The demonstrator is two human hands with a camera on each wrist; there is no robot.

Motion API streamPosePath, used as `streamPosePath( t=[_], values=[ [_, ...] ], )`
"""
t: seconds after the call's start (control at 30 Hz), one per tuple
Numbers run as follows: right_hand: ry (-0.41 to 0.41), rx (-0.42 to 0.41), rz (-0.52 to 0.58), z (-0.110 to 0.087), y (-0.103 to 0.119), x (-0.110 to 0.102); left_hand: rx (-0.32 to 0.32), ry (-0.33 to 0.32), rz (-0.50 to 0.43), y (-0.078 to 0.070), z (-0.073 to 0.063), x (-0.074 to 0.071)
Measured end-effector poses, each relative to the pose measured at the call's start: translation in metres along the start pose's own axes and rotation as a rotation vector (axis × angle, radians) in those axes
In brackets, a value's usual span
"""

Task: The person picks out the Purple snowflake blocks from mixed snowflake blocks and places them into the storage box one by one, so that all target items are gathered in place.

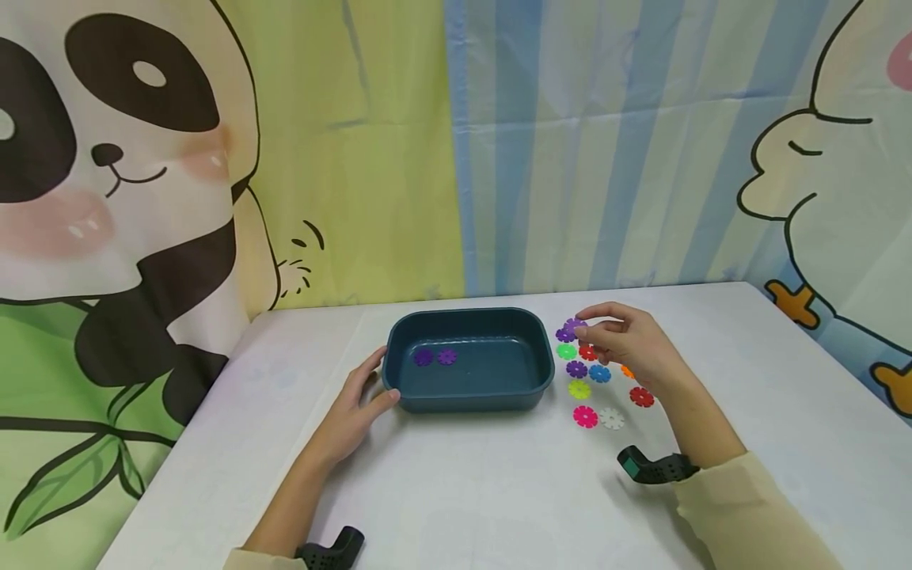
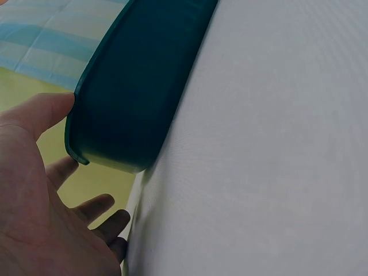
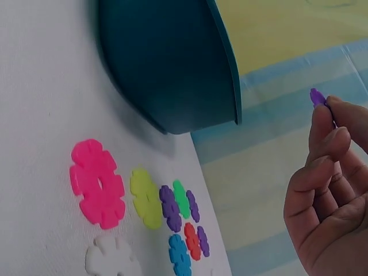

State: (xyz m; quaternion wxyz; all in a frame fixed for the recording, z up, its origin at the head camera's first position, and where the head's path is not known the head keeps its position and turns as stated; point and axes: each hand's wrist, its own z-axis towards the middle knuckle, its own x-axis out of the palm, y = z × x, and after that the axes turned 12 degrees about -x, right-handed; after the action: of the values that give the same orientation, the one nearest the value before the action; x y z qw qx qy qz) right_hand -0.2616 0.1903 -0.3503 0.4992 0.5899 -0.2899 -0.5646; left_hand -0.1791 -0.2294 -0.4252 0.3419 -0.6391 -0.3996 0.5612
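Right hand (image 1: 630,345): purple disc (image 3: 316,98) pinched between thumb and forefinger, above table (image 1: 499,491), right of teal tub (image 1: 470,402); left hand (image 1: 347,416): relaxed fingers touching tub's left end; two purple pieces (image 1: 423,358), inside tub

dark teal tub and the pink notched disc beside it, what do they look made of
The tub looks like moulded plastic, smooth and semi-gloss: its corners are rounded and its wall catches a faint sheen. The pink disc is probably plastic too, smooth and fairly matte, with even colour and regular notches; whether it's stiff or rubbery isn't clear.
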Motion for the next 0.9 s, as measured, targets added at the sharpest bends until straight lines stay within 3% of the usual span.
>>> streamPosePath(
  t=[0.4, 0.9],
  values=[
    [0.047, 0.112, 0.107, 0.004, 0.005, 0.008, -0.011, 0.004, -0.011, -0.001, -0.001, 0.000],
    [0.060, 0.146, 0.216, 0.008, 0.012, 0.020, -0.009, 0.001, -0.010, -0.001, -0.001, 0.000]
  ],
)
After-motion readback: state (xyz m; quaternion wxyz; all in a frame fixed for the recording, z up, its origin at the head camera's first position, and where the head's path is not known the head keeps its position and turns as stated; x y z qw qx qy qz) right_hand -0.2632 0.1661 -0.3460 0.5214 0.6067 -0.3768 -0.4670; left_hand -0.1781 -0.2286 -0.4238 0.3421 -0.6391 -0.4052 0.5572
